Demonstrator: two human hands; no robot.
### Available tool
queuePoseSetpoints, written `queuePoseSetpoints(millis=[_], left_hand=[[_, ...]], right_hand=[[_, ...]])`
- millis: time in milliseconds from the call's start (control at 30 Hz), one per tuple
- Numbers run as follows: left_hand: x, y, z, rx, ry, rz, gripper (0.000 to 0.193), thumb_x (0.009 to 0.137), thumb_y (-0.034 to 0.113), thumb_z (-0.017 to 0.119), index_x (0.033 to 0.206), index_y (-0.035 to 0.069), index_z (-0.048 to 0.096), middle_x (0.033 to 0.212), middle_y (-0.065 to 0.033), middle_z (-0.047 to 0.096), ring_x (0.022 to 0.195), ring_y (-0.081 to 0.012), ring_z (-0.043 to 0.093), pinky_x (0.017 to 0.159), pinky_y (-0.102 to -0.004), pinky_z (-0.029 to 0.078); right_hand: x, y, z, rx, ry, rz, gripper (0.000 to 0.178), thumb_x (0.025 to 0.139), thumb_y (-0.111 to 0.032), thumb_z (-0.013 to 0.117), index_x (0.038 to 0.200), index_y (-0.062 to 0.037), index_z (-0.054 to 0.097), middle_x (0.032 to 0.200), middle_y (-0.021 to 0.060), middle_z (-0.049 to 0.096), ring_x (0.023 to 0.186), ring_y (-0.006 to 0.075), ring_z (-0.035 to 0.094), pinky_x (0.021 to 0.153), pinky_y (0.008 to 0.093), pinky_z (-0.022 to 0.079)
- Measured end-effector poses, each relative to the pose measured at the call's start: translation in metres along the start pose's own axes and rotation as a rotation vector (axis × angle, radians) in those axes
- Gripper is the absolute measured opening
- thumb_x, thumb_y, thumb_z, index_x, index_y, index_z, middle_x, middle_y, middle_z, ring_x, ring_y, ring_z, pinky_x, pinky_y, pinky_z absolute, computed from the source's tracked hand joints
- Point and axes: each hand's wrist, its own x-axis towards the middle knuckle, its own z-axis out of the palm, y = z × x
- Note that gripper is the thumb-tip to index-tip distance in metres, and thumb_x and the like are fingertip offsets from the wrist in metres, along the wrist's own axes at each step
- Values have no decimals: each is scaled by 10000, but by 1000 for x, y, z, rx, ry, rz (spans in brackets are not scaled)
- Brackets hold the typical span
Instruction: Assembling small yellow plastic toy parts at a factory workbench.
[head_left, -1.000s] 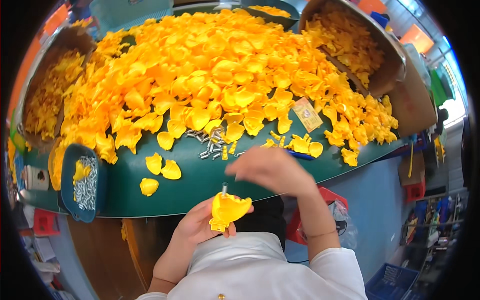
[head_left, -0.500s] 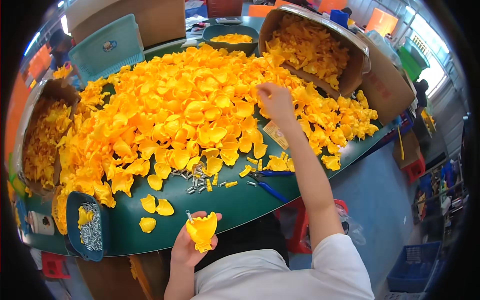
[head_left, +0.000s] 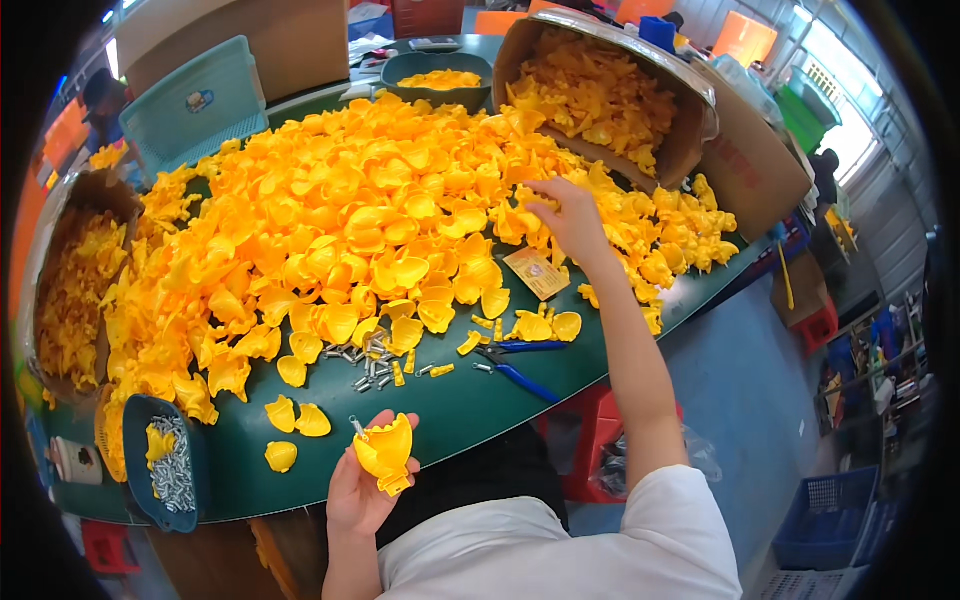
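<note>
Near the table's front edge, my left hand (head_left: 359,492) is closed around a yellow plastic shell piece (head_left: 386,453), its hollow side up. A small metallic spring or pin (head_left: 357,425) stands at the shell's upper left edge, by my fingertips. My right hand (head_left: 575,218) reaches over the right part of the heap of yellow plastic parts (head_left: 350,220). Its thumb and forefinger are apart, with yellow parts right at the tips; whether they touch one is unclear. Three loose shell pieces (head_left: 312,420) lie just beyond my left hand.
Small metal cylinders (head_left: 375,375) and blue-handled pliers (head_left: 525,381) lie before the heap. A dark bin of metal pieces (head_left: 174,508) stands at left. Cardboard boxes (head_left: 750,165) of yellow parts lie tipped at both sides. A printed card (head_left: 537,273) is below my right hand.
My view has shifted slightly, so the table appears farther left. My right hand's thumb and forefinger have spread apart over the heap. My left hand still holds the shell piece.
</note>
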Motion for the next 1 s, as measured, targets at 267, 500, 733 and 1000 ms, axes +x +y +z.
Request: queuePoseSetpoints(millis=[267, 500, 733, 1000], left_hand=[[-4, 4, -1, -74, 65, 171, 646, 906, 324, 532, 1383, 2, 242, 1394, -228, 311, 1098, -331, 542, 772, -408, 549], [-1, 12, 2, 91, 61, 250, 789, 810, 300, 675, 1401, 25, 231, 1419, -143, 303, 1165, -314, 485, 877, -450, 489], [0, 19, 7, 185, 109, 355, 799, 744, 131, 724, 1394, 49, 268, 1407, -120, 328, 1212, -321, 452, 956, -437, 434], [-8, 20, 13, 359, 78, 455, 797, 662, -48, 739, 1354, 12, 348, 1396, -137, 366, 1233, -259, 434, 994, -371, 413]], right_hand=[[-111, -122, 27, 540, -872, -56, 549, 838, -226, 634, 1334, -127, 420, 852, 101, 582, 740, 187, 587, 685, 295, 472], [-152, -143, 59, 221, -368, -93, 401, 764, -189, 690, 1113, -35, 566, 1041, 144, 556, 967, 314, 525, 833, 374, 433], [-183, -150, 63, 127, -295, -107, 496, 706, -110, 730, 1158, -9, 553, 1115, 141, 558, 999, 318, 518, 871, 377, 424], [-157, -192, 55, 838, -407, -105, 524, 697, -41, 691, 1194, 32, 541, 1190, 174, 534, 1113, 252, 509, 961, 332, 382]])
